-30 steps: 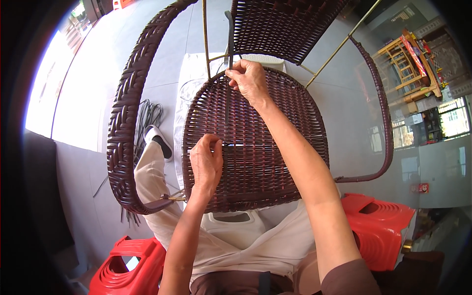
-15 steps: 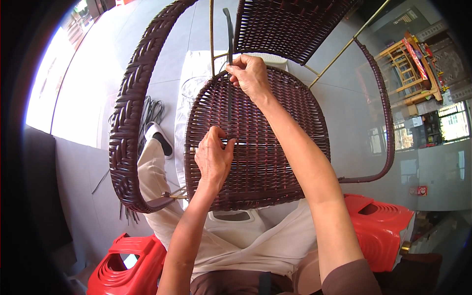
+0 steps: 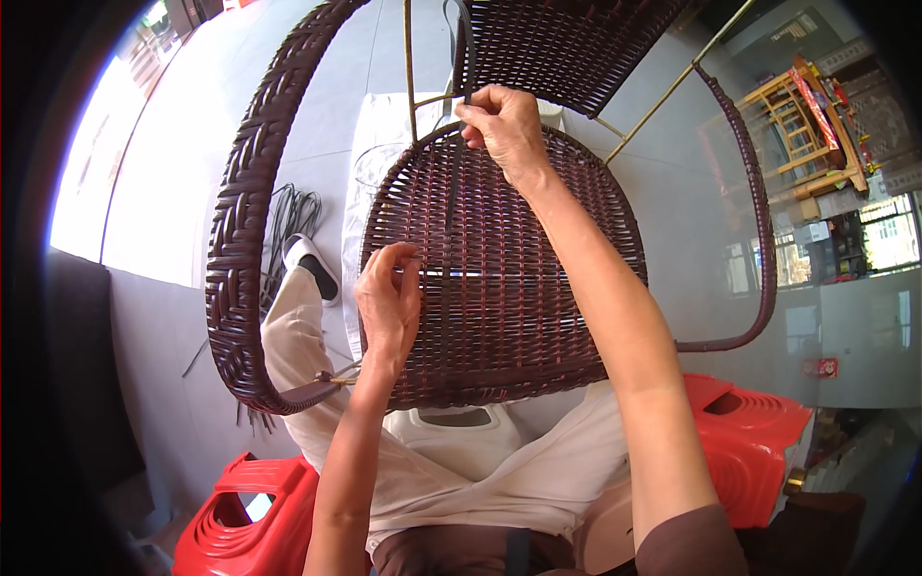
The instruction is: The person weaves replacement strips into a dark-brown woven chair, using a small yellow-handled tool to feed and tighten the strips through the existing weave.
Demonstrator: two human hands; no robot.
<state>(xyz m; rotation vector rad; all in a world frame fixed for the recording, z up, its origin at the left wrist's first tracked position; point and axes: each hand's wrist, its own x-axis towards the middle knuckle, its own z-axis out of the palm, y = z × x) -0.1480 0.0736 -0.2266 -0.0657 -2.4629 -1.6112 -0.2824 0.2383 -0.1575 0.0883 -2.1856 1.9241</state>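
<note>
A dark brown woven chair seat lies in front of me, with open gaps across its middle. My right hand is closed at the seat's far edge, pinching a long flat dark weaving strip. The strip runs down over the weave, and its free end loops up beyond my fingers. Over the seat's left side, my left hand is loosely curled, thumb and fingers apart, with nothing visible in it. It is a little left of the strip.
A thick braided armrest curves along the left, and a thinner wrapped one on the right. The woven backrest stands at the far side. Red plastic stools flank my legs, and loose strips lie on the floor at left.
My left hand has come off the strip and shifted left. My right hand has moved slightly right and away from me, still pinching the strip. The chair has shifted slightly.
</note>
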